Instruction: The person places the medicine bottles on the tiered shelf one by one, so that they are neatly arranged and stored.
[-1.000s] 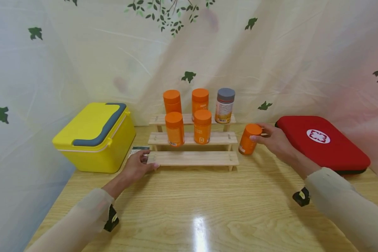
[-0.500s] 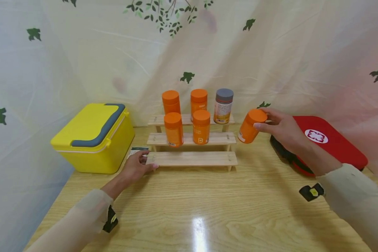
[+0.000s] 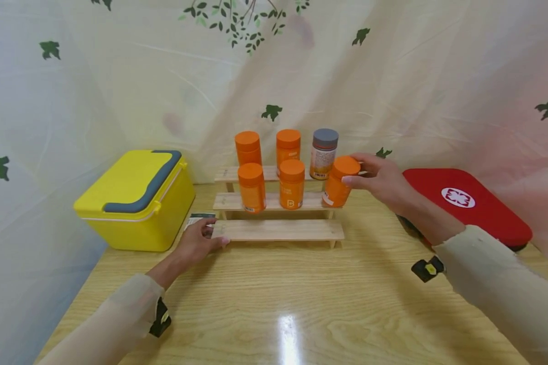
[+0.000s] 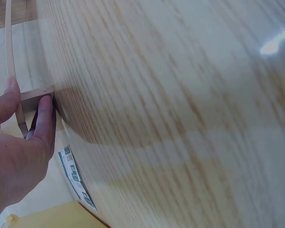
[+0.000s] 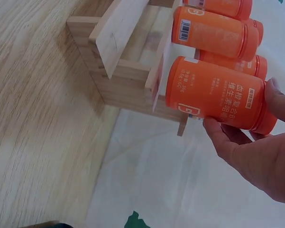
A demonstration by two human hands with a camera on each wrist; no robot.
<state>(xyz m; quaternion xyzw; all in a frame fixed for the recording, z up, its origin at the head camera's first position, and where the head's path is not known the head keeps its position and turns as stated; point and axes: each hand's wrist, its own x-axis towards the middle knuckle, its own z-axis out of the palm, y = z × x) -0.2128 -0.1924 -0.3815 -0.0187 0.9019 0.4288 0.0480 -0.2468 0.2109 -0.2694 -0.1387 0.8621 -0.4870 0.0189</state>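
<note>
My right hand (image 3: pixel 385 182) grips an orange supplement jar (image 3: pixel 336 182) near its lid, thumb on one side and fingers on the other. That jar is at the right end of the middle step of a three-step wooden rack (image 3: pixel 278 230), slightly tilted; whether its base touches the step I cannot tell. Two more orange jars stand on the middle step, among them one jar (image 3: pixel 292 185) close by. At the rack's lower left end my left hand (image 3: pixel 196 245) holds the bottom step, thumb (image 4: pixel 10 97) on the board and fingers against its leg (image 4: pixel 37 93).
On the top step stand two orange jars and a grey-lidded jar (image 3: pixel 323 154). A yellow cooler box (image 3: pixel 134 200) sits left, with a printed card (image 4: pixel 76 176) beside it. A red first-aid case (image 3: pixel 470 208) lies right. Behind hangs a printed curtain (image 3: pixel 420 91).
My right hand has lifted the orange jar from beside the rack, then carried it leftward to the middle step's right end. My left hand has stayed on the rack.
</note>
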